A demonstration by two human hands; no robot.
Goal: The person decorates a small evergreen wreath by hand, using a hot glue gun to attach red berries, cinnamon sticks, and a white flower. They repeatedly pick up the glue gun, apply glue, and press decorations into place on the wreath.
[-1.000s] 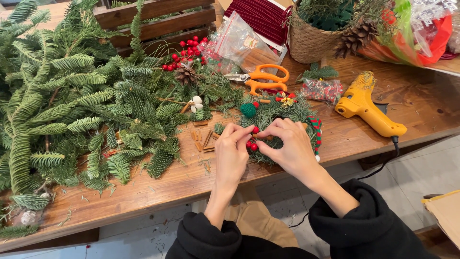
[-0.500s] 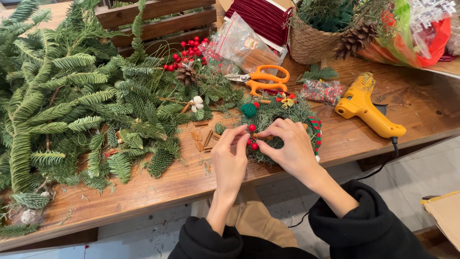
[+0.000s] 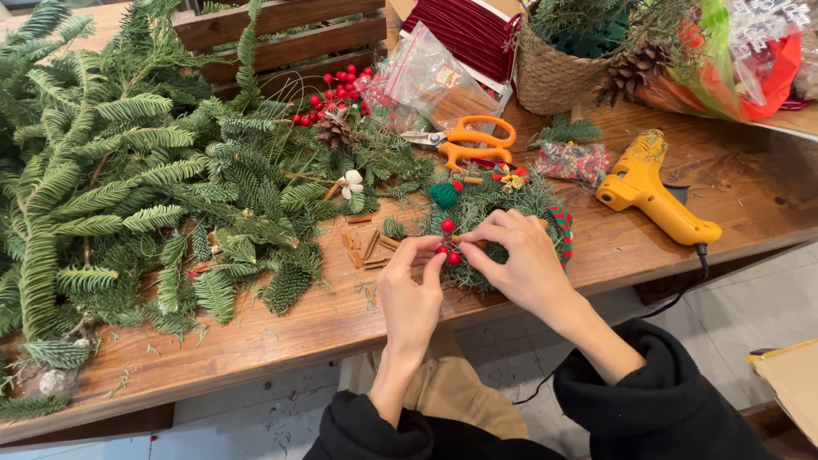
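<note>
Small green wreath (image 3: 498, 223) lying flat near the front edge of the wooden table (image 3: 281, 341), seen from above. The left hand (image 3: 411, 294) reaches up from the near side, its thumb and forefinger pinched narrowly on a cluster of red berries (image 3: 448, 254) at the wreath's lower left rim. The right hand (image 3: 521, 260) lies over the wreath's near half, fingers curled and closed on the same cluster from the right, so that both sets of fingertips meet at the berries; how much of the stem each hand grips cannot be told. The wreath is round and shows no clear long axis; its red-and-green striped edge (image 3: 562, 230) faces right, towards the yellow glue gun (image 3: 652, 198), whose nozzle points away from the person and whose cord hangs over the table edge. A single red berry (image 3: 446, 225) and a green ball (image 3: 442, 195) sit on the wreath's upper left, just beyond the left fingertips. Orange scissors (image 3: 469, 140) lie behind the wreath, short brown sticks (image 3: 366, 247) just to its left, and a heap of fir branches (image 3: 145, 187) covers the table's left half.
</note>
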